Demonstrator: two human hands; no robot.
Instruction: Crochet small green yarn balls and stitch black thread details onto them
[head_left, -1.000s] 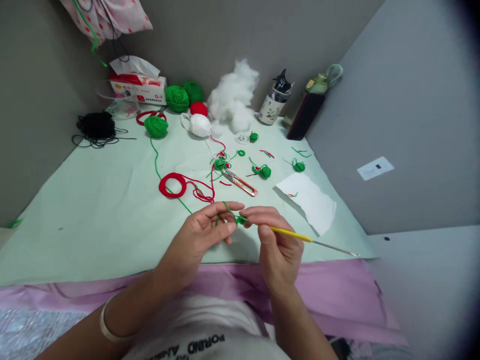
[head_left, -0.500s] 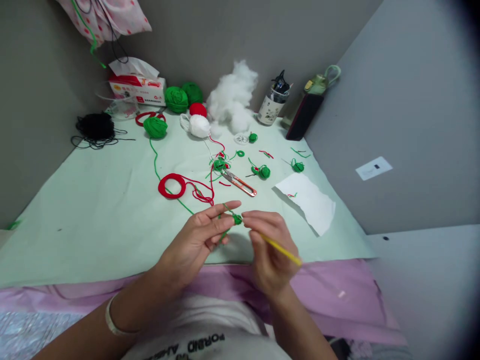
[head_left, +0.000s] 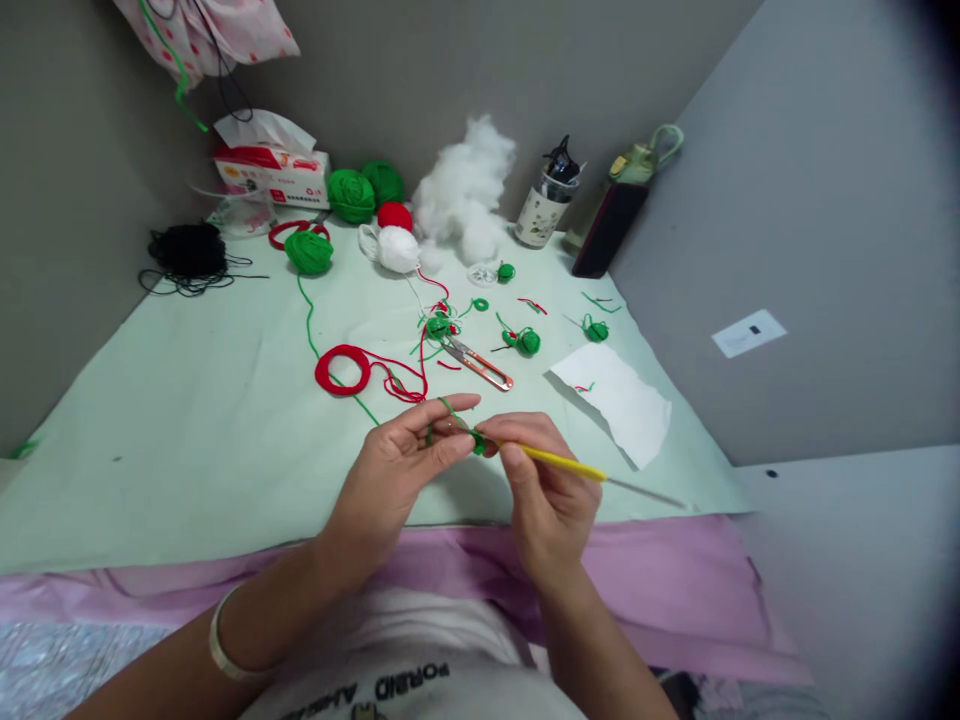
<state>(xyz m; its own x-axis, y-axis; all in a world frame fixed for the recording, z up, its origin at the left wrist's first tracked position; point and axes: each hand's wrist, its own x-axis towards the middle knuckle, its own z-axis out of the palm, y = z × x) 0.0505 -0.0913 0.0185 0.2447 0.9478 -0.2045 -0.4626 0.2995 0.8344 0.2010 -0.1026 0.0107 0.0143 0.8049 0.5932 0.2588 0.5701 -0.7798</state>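
Observation:
My left hand pinches a small green crochet piece between thumb and fingers, with green yarn looped over the index finger. My right hand is closed on a yellow-handled crochet hook, whose tip sits in the green piece and whose metal end points right. The green strand runs back across the pale green mat to a green yarn ball.
A red yarn coil, orange snips and several small green crochet bits lie ahead. White paper lies to the right. Yarn balls, stuffing, a tissue box, a jar and black yarn line the back.
My right hand swung the hook down toward me and then back out level to the right. The left hand kept its pinch on the green piece.

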